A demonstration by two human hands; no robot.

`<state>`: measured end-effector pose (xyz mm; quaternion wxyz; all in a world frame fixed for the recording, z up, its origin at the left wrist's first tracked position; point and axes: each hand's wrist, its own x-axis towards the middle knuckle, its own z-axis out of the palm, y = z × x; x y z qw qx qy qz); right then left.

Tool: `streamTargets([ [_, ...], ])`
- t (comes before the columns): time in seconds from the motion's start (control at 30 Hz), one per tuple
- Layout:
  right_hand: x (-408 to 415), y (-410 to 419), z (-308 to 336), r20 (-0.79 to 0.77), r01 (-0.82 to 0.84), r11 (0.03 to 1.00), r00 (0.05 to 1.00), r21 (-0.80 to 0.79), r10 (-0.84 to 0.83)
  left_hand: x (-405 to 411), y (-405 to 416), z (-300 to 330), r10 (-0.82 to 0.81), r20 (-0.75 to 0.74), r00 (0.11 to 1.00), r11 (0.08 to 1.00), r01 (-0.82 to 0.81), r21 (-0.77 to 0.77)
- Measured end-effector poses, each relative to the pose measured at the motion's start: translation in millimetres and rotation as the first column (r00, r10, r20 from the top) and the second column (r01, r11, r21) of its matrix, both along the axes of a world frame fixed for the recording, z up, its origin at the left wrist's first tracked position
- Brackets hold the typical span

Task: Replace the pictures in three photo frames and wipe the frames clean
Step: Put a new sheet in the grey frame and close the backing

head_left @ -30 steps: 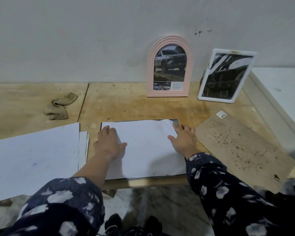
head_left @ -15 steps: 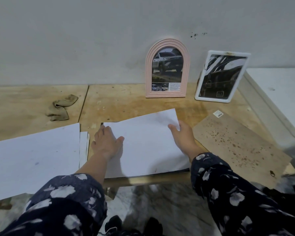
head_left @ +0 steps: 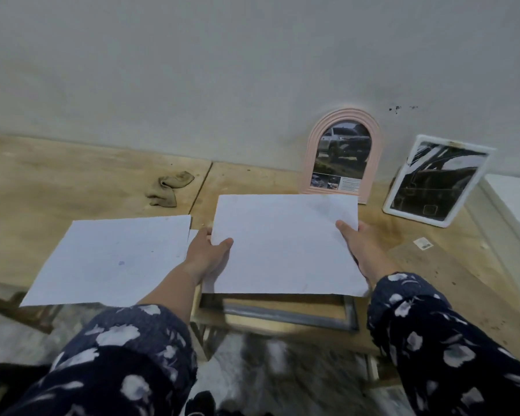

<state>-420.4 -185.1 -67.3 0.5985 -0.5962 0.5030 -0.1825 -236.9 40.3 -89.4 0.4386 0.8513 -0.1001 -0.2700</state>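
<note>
white sheet [head_left: 285, 244], centre of the picture, is held raised over a dark flat frame [head_left: 278, 315] at lower centre; its left edge is pinched by the left hand [head_left: 206, 255], thumb on top, its right edge by the right hand [head_left: 359, 246]. pink arched frame [head_left: 341, 154] and white frame [head_left: 437, 181] are stood against the wall, upper right. second sheet [head_left: 111, 259] and cloth [head_left: 168, 189] are laid at left on the wooden table [head_left: 42, 187].
</note>
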Motion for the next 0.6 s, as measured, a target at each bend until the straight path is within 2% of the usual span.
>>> streamTargets([
  [0.17, 44.2, 29.6, -2.0, 0.025, -0.143, 0.986, 0.990, 0.086, 0.141, 13.7, 45.7, 3.0, 0.187, -0.009, 0.982, 0.979, -0.187, -0.083],
  [0.3, 96.7, 68.0, -3.7, -0.003, -0.294, 0.940, 0.954, 0.172, 0.299, 46.6, 100.5, 2.5, 0.372, 0.018, 0.928, 0.920, -0.366, -0.142],
  [0.4, 136.9, 98.3, -5.6, -0.046, -0.415, 0.896, 0.903, 0.160, 0.426, 74.3, 140.8, 2.0, 0.491, 0.019, 0.871, 0.859, -0.481, -0.175],
  [0.6, 217.0, 163.4, 0.2, -0.062, -0.497, 0.849, 0.856, 0.177, 0.514, 130.9, 207.0, -5.1, 0.621, 0.011, 0.784, 0.769, -0.606, -0.205],
])
